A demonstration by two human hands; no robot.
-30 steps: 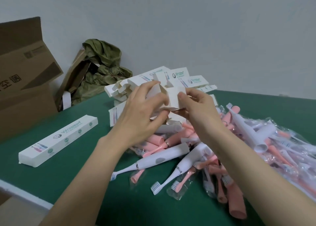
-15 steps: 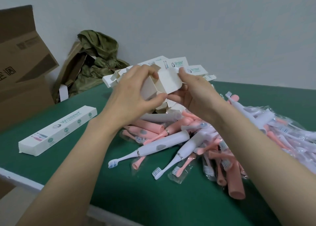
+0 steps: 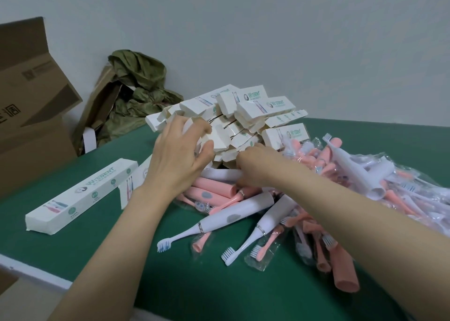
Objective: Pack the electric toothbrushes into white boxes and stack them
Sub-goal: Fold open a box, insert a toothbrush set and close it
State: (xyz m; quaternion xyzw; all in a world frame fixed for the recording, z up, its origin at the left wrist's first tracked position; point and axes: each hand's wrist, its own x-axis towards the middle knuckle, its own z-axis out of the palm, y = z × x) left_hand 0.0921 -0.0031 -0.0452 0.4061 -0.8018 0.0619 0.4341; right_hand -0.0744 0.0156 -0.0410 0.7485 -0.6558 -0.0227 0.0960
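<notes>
The bench (image 3: 243,291) has a dark green, matt covering with a faintly grainy look and a smooth white edge. The white boxes (image 3: 255,109) are thin matt paperboard with printed faces and raw, off-white cut edges at their flaps. The toothbrushes (image 3: 233,216) are smooth plastic, white or pink, with a soft satin sheen; a shiny metallic ring (image 3: 200,227) circles one neck. Clear bags (image 3: 414,199) of glossy, crinkled film wrap many brush heads. The cartons (image 3: 31,101) are brown, matt cardboard. The olive sheet (image 3: 138,82) is crumpled and slightly shiny; whether it is cloth or film cannot be told. The wall (image 3: 267,28) is flat and matt.
</notes>
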